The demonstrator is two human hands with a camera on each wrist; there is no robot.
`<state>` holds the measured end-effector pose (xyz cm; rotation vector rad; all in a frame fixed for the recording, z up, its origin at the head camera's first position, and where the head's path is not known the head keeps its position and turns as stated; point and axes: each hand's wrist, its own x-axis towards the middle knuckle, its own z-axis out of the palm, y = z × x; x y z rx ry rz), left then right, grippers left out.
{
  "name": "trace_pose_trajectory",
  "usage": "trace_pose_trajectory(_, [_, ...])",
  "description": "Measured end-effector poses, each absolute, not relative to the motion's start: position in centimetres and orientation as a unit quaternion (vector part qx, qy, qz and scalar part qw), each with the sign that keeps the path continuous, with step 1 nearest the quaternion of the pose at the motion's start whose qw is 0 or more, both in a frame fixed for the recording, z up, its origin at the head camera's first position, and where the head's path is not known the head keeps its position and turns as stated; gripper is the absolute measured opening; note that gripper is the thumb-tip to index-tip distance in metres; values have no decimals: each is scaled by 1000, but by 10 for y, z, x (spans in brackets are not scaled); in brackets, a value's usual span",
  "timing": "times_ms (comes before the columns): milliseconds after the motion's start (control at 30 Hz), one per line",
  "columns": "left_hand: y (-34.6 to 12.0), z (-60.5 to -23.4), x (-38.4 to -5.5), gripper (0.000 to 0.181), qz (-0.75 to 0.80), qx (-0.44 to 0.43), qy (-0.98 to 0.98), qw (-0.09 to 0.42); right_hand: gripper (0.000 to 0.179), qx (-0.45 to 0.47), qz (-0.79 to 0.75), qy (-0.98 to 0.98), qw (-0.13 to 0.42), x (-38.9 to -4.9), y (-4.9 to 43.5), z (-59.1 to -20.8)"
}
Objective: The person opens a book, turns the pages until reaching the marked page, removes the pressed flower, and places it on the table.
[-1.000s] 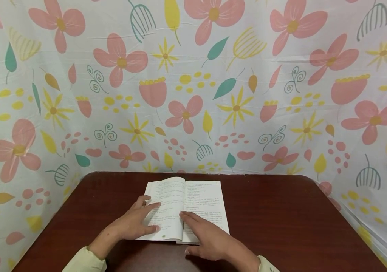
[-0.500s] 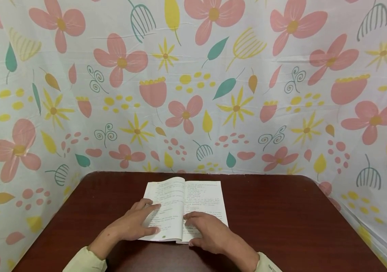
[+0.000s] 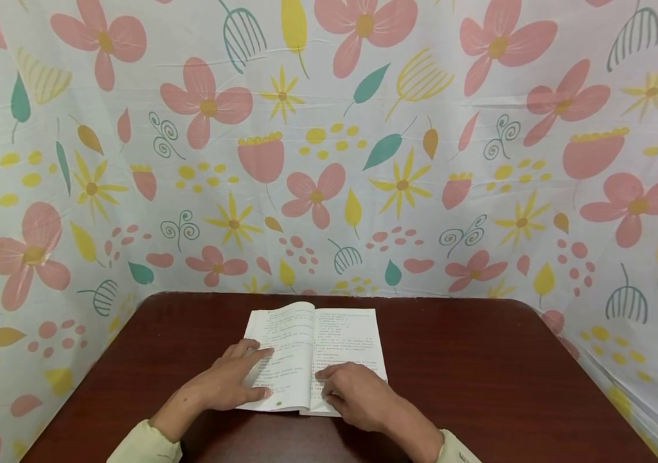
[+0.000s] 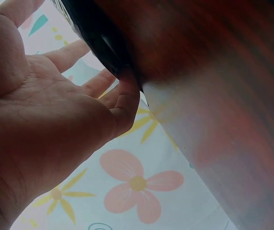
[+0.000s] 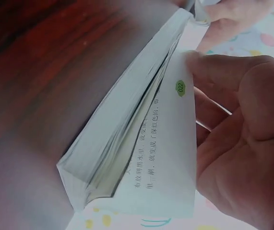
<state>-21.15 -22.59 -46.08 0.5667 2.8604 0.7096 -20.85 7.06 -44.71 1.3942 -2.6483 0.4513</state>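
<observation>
An open book (image 3: 340,328) with printed white pages lies near the middle of the table. On its left page rests my left hand (image 3: 220,381), fingers spread and thumb near the lower part. In the left wrist view, the left hand (image 4: 55,91) has its little finger bent against the book's dark, shadowed edge. My right hand (image 3: 362,393) is over the lower right page, index finger extended. The right wrist view shows this right hand (image 5: 252,120) pinching a raised page (image 5: 175,158) at its bottom edge, thumb against the side marked 022. In the head view the thumb is mostly hidden.
The dark reddish-brown table (image 3: 479,360) has rounded far corners. A white cloth (image 3: 329,148) printed with flowers and leaves hangs behind it and along both sides.
My right hand was stretched over the book's lower right; its fingers have drawn in and the thumb has gone under the page's bottom edge. The left hand has stayed in place.
</observation>
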Motion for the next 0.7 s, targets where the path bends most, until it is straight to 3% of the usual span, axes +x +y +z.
trace_pose_trajectory(267, [-225, -460, -210, 77, 231, 185, 952, 72, 38, 442, 117, -885, 83, -206, 72, -442])
trace_pose_trajectory(467, [-226, -460, -210, 76, 229, 189, 952, 75, 13, 410, 95, -900, 113, -210, 82, -430])
trace_pose_trajectory(500, [-227, -460, -210, 76, 228, 192, 952, 75, 16, 399, 92, -904, 124, -210, 85, -427])
trace_pose_trajectory(700, [-228, -458, -210, 76, 222, 200, 952, 74, 81, 280, 144, -937, 152, -212, 98, -412])
